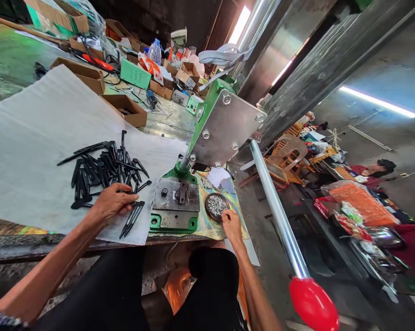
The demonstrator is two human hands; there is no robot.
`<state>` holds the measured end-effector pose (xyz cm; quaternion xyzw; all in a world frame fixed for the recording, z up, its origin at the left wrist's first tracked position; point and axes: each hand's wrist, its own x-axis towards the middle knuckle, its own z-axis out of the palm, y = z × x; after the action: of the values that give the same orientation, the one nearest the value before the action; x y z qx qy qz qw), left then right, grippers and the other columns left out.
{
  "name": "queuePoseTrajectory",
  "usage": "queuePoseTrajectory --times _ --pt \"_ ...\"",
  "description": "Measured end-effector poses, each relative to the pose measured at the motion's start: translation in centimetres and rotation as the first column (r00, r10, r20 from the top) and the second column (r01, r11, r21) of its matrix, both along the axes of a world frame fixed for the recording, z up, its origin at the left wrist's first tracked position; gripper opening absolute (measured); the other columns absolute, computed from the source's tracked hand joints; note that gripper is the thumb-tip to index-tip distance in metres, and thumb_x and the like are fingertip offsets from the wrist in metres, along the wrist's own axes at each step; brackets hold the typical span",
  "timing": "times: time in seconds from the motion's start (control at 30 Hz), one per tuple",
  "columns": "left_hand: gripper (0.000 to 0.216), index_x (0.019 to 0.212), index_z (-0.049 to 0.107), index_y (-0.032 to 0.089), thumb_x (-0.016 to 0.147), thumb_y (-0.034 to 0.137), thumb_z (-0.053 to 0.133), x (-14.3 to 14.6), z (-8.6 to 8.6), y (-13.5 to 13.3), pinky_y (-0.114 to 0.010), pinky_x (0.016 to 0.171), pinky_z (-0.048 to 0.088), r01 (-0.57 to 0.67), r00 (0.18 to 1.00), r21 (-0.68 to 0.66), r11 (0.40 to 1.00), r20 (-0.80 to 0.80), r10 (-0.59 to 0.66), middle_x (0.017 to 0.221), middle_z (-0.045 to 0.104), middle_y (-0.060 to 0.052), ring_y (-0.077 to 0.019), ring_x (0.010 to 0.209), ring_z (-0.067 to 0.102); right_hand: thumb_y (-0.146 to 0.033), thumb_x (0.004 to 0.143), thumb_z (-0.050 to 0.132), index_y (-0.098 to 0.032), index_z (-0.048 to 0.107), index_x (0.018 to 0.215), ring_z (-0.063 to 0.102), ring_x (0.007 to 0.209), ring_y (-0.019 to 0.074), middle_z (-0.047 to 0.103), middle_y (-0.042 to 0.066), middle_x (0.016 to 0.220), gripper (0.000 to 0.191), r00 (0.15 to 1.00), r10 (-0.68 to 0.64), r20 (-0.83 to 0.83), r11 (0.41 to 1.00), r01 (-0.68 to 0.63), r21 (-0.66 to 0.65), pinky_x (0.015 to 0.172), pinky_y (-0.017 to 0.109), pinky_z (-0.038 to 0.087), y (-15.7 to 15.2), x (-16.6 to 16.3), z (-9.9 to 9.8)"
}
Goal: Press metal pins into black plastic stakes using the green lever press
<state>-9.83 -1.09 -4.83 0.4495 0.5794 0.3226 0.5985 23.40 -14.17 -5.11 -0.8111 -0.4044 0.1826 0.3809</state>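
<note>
My left hand (114, 202) is at the near edge of a pile of slim black plastic pieces (106, 165) on a white sheet. Its fingers are bent closed, and a dark piece shows at the fingertips. Several similar pieces (132, 219) lie side by side just right of that hand. My right hand (232, 225) reaches the rim of a round dish (207, 212) full of tiny silvery metal pins (216, 204). Its fingertips are pinched together; what is between them is too small to make out. Between my hands stands a green hand press (175, 223) with a small metal fixture (183, 194) on its bed.
The press's long lever (274, 202) with a red knob (314, 303) slants down at the right. A white sheet (55, 119) covers the left table. Behind are cardboard boxes (133, 112), a green case (135, 73) and a bottle (155, 51). A person (369, 177) is far right.
</note>
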Motion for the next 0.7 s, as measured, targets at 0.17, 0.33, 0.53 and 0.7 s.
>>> queuePoseTrajectory --times 0.17,0.33,0.53,0.7 --pt "0.029 0.099 0.058 0.010 0.071 0.003 0.062 -2.1 0.4 -2.1 -0.014 0.039 0.032 -0.186 0.925 -0.271 0.945 0.277 0.261 0.066 0.062 -0.002 -0.0078 0.049 0.048 -0.018 0.075 0.047 -0.018 0.065 0.075 0.056 0.072 0.0203 0.064 0.006 0.075 0.018 0.958 0.047 0.281 0.978 0.014 -0.208 0.069 0.030 0.038 0.6 0.9 -1.6" --pt "0.033 0.095 0.066 0.012 0.063 0.006 0.069 -3.7 0.0 -3.9 -0.013 0.044 0.043 -0.193 0.894 -0.368 0.910 0.317 0.318 0.071 0.064 -0.002 -0.0084 0.055 0.052 -0.017 0.082 0.048 -0.017 0.066 0.085 0.059 0.077 0.0211 0.066 0.008 0.085 0.018 0.892 0.147 0.428 0.932 0.021 -0.363 0.068 0.029 0.036 1.2 0.9 -1.9" --pt "0.055 0.087 0.064 0.014 0.039 0.026 0.088 -3.8 -0.3 -5.0 -0.015 0.041 0.040 -0.142 0.918 -0.289 0.947 0.320 0.235 0.070 0.064 -0.002 -0.0102 0.053 0.052 -0.015 0.084 0.047 -0.014 0.064 0.089 0.060 0.078 0.0224 0.066 0.013 0.094 0.018 0.822 0.233 0.519 0.910 0.005 -0.415 0.067 0.030 0.034 1.5 0.6 -2.1" --pt "0.049 0.082 0.058 0.016 0.050 0.040 0.086 -3.1 0.8 -5.8 -0.015 0.040 0.036 -0.038 0.942 -0.207 0.978 0.320 0.104 0.067 0.062 0.000 -0.0083 0.048 0.048 -0.015 0.082 0.046 -0.016 0.062 0.083 0.058 0.072 0.0213 0.065 0.009 0.081 0.016 0.830 0.225 0.510 0.925 -0.017 -0.380 0.066 0.030 0.034 1.5 1.1 -2.4"
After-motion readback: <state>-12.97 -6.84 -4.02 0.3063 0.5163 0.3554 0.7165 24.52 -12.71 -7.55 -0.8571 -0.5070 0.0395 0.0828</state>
